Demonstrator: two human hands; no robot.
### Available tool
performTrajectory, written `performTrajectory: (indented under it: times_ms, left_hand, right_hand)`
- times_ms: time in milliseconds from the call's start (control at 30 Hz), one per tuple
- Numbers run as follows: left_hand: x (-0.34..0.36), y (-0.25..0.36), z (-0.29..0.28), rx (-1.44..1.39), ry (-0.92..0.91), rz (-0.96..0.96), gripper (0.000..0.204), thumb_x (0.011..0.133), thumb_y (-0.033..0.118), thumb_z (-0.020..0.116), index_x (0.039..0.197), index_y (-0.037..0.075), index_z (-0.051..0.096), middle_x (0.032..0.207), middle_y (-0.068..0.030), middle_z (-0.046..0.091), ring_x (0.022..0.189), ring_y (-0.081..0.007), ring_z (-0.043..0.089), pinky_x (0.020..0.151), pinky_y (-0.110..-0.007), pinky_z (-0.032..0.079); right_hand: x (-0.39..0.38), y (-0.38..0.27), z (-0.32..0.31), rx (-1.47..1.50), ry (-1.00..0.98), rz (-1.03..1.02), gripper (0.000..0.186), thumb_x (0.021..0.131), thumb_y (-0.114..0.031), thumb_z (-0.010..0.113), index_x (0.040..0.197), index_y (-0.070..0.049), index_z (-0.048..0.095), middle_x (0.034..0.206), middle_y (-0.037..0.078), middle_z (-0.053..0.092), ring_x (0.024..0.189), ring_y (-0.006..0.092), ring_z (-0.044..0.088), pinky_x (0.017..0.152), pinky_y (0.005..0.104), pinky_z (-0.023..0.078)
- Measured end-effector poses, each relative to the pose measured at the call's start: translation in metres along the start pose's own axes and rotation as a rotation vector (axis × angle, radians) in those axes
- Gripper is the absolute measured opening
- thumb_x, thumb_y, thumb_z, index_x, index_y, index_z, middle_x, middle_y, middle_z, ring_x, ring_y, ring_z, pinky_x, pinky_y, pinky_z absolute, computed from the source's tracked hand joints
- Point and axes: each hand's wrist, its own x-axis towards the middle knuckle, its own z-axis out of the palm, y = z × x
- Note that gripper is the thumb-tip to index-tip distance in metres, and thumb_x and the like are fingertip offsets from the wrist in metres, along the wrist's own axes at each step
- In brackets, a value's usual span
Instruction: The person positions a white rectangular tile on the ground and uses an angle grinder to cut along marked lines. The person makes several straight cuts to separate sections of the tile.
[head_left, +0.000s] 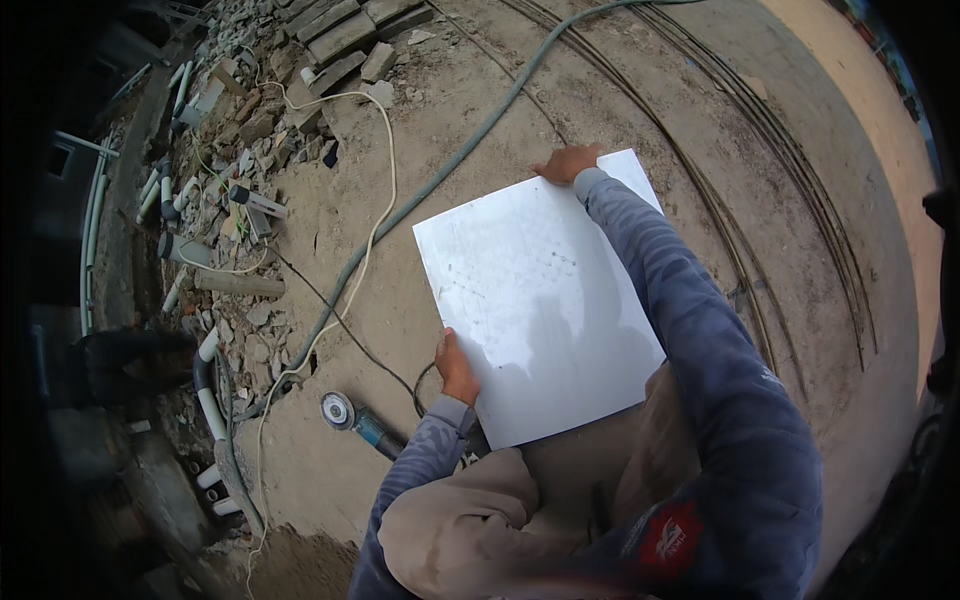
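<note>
A square glossy white panel (530, 300), marked with a few small specks, lies tilted above my bent knees (450, 510). My left hand (456, 368) grips its left edge toward the near end, thumb on the surface. My right hand (568, 163) holds the far edge close to the right corner. An angle grinder (372, 432) with a disc and a teal body rests on the dusty concrete just left of the panel, with a dark cable looping near it.
Broken bricks and rubble (260, 140), with pipe pieces (210, 410), line the left side. A grey hose (450, 165) and a cream cable (390, 150) cross the concrete (350, 220). Long thin rods (740, 120) lie along the right. Concrete blocks (340, 40) sit at the back.
</note>
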Motion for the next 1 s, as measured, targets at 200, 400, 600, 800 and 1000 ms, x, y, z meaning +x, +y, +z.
performTrajectory:
  times_ms: [200,400,600,800,1000]
  left_hand:
    - [0.004,-0.004,-0.001,-0.079,0.002,0.027,0.035,0.113,0.035,0.057,0.120,0.002,0.063,0.103,-0.0048,0.066,0.091,-0.0186,0.063,0.082,-0.036,0.054]
    - [0.009,-0.006,-0.013,-0.039,-0.111,-0.026,0.039,0.114,0.036,0.054,0.131,0.001,0.061,0.115,-0.0083,0.068,0.101,-0.0230,0.067,0.089,-0.041,0.056]
    - [0.004,-0.006,-0.032,0.097,-0.227,-0.107,0.048,0.116,0.038,0.048,0.144,0.000,0.057,0.129,-0.0129,0.069,0.113,-0.0271,0.069,0.098,-0.044,0.057]
    - [0.000,-0.008,-0.045,0.026,-0.353,-0.072,0.051,0.118,0.037,0.043,0.148,-0.004,0.053,0.140,-0.0136,0.066,0.126,-0.0272,0.065,0.112,-0.041,0.050]
    - [0.007,-0.021,-0.057,0.045,-0.374,-0.106,0.052,0.119,0.035,0.042,0.152,-0.004,0.049,0.148,-0.0138,0.061,0.135,-0.0267,0.059,0.119,-0.041,0.043]
  right_hand:
    - [-0.005,-0.014,-0.005,0.136,-0.012,-0.077,0.069,0.103,-0.065,0.049,0.138,-0.011,0.073,0.145,0.014,0.069,0.136,0.0376,0.062,0.119,0.0776,0.021]
    - [-0.022,0.002,0.007,0.116,0.167,-0.189,0.064,0.107,-0.059,0.047,0.142,-0.011,0.069,0.149,0.014,0.064,0.146,0.0345,0.051,0.118,0.0757,0.025]
    - [-0.089,0.142,0.055,0.509,0.549,-0.045,0.058,0.110,-0.048,0.052,0.137,0.003,0.060,0.143,0.028,0.059,0.136,0.0440,0.054,0.113,0.0557,0.044]
    - [-0.229,0.228,0.136,0.982,0.118,0.181,0.056,0.112,-0.048,0.049,0.124,0.004,0.064,0.115,0.023,0.071,0.107,0.0319,0.066,0.098,0.0451,0.049]
    - [-0.282,0.227,0.200,1.198,0.236,0.187,0.039,0.110,-0.035,0.055,0.116,0.001,0.068,0.098,0.006,0.070,0.091,0.0142,0.060,0.085,0.0377,0.049]
